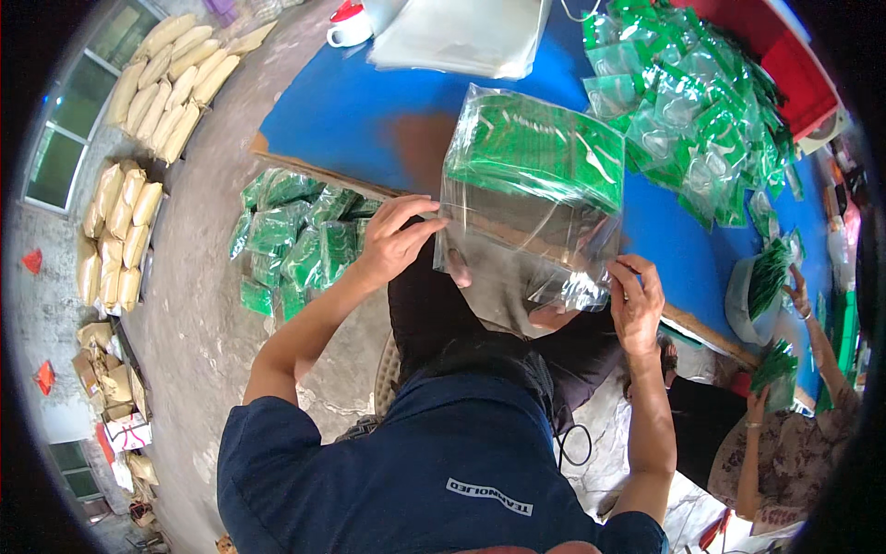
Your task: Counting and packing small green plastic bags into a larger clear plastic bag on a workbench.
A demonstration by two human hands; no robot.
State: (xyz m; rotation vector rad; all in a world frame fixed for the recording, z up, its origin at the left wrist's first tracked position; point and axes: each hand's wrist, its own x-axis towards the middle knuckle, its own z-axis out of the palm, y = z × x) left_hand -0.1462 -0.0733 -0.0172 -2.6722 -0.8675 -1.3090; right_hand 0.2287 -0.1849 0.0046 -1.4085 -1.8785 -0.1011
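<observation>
A clear plastic bag (526, 231) hangs over the near edge of the blue table, its far part filled with a block of green packets (540, 148). My left hand (399, 238) pinches the bag's left edge near its empty end. On the other side, my right hand (636, 300) has its fingers closed on the bag's lower right corner. The slack plastic between my hands is see-through, and my feet show beneath it.
Loose green-and-clear packets (692, 111) are heaped at the table's (341, 120) right. Clear sheets (461, 37) and a red-and-white mug (349, 26) lie at the back. Filled green bags (300, 235) sit on the floor at left. A co-worker (775, 434) handles green packets at right.
</observation>
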